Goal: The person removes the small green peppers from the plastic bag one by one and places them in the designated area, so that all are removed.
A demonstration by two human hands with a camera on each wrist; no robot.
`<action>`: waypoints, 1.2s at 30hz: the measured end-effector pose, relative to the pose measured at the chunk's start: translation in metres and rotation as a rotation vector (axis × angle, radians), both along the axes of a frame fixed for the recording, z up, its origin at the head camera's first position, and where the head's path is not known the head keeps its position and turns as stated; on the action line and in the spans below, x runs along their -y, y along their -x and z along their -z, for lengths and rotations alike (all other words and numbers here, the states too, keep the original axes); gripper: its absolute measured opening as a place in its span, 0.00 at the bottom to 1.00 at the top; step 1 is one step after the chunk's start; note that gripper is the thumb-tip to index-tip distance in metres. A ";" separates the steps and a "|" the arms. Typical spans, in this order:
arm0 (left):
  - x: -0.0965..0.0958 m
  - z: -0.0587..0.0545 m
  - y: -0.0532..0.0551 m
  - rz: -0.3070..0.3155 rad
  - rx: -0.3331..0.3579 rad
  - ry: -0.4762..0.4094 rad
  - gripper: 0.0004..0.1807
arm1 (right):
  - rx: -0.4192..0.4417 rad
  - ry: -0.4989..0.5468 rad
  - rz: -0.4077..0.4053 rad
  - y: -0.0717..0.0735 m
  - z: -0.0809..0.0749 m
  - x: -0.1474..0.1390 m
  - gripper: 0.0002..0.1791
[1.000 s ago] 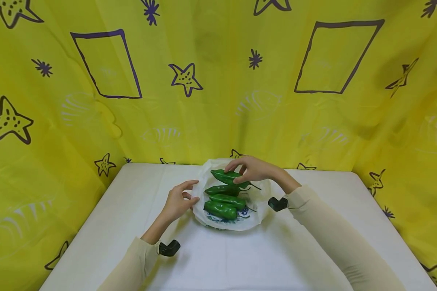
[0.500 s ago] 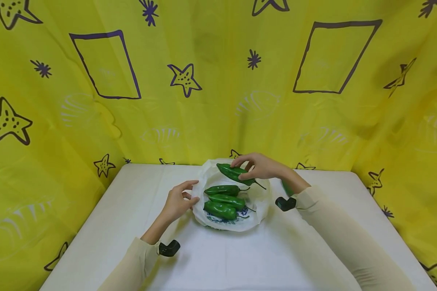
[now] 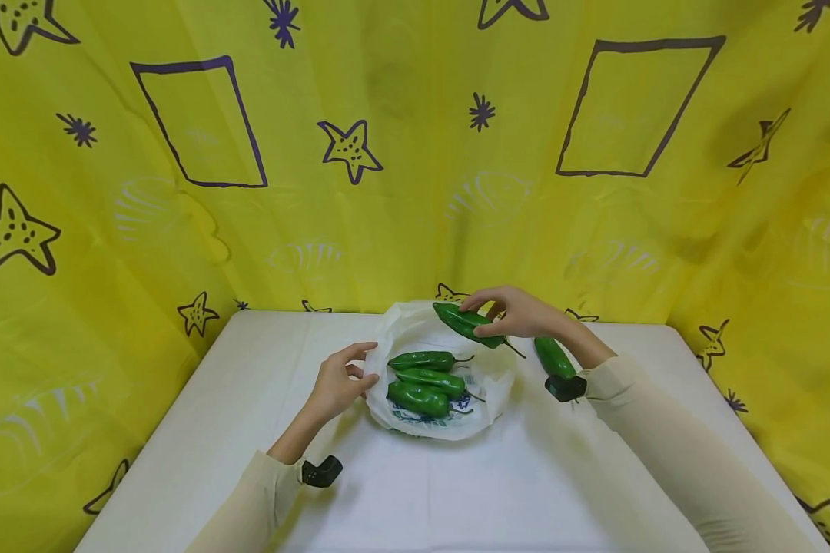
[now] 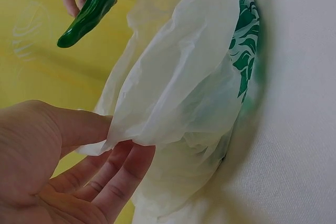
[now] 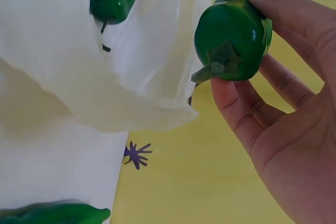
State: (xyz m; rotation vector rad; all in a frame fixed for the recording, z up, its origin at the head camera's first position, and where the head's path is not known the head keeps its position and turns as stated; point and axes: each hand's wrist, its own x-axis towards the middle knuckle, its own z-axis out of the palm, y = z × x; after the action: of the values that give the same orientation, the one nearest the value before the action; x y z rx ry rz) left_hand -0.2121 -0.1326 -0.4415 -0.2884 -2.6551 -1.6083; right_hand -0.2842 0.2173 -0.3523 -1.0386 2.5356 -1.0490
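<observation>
A thin white plastic bag (image 3: pixel 484 411) with green print lies open on the table. Three green peppers (image 3: pixel 425 382) rest side by side inside it, stems to the right. My left hand (image 3: pixel 339 382) pinches the bag's left rim between thumb and fingers, plain in the left wrist view. Above the bag's far right edge, my right hand (image 3: pixel 515 313) holds another green pepper (image 3: pixel 469 324) by thumb and fingers, its stem end toward the right wrist camera. One more green pepper (image 3: pixel 552 357) lies on the table right of the bag, partly hidden by the right wrist's camera.
The white table (image 3: pixel 429 491) reaches back to a yellow curtain (image 3: pixel 415 215) printed with stars, which also hangs along both sides. A black wrist camera (image 3: pixel 321 471) sits on the left wrist and another camera (image 3: pixel 565 388) on the right.
My right hand has lifted the pepper from inside the bag and carried it up and to the right. The pepper on the table has come into sight. My left hand stays put.
</observation>
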 end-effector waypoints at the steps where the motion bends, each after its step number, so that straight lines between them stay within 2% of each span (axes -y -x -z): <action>1: 0.000 0.000 0.000 0.000 0.001 0.000 0.32 | -0.008 0.000 0.001 0.000 0.000 -0.003 0.23; 17: -0.001 0.001 0.001 0.007 -0.010 0.000 0.31 | -0.003 -0.005 0.160 -0.004 0.011 -0.050 0.24; 26: 0.000 0.002 0.002 0.011 -0.017 -0.010 0.30 | 0.001 0.010 0.215 -0.012 0.011 -0.071 0.25; 36: 0.001 0.004 0.002 0.017 -0.023 -0.013 0.30 | 0.030 0.042 0.270 -0.018 0.020 -0.093 0.26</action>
State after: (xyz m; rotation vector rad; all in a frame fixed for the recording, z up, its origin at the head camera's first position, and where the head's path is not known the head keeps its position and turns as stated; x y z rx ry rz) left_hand -0.2139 -0.1332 -0.4454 -0.3286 -2.6316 -1.6158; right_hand -0.2659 0.3105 -0.3727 -0.6957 2.6925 -1.1793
